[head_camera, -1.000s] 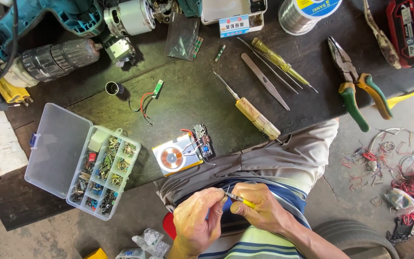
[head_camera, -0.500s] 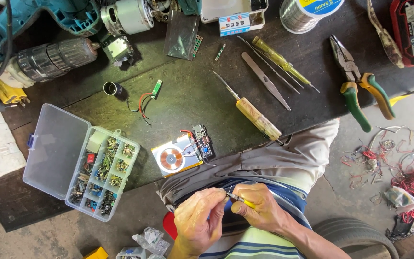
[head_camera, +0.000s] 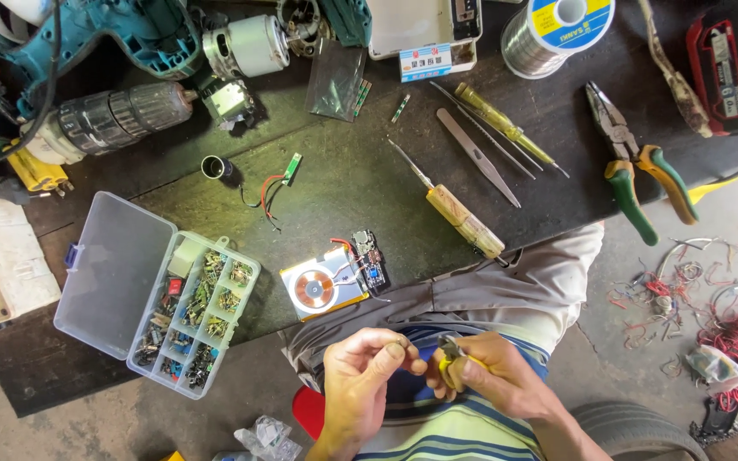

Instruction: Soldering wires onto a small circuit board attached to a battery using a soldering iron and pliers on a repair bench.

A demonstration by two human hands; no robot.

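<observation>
Your left hand (head_camera: 369, 376) pinches a tiny part, fingers closed together; your right hand (head_camera: 489, 380) is clamped on small yellow-handled cutters (head_camera: 450, 354), both over your lap below the counter (head_camera: 343, 171). Left of them, the open clear organizer box (head_camera: 190, 316) holds sorted small components.

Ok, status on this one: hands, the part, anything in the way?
Left hand pinches a tiny part at its fingers. Right hand grips a small yellow-handled tool, tip at the part. Both over the lap, nothing between them.
</observation>
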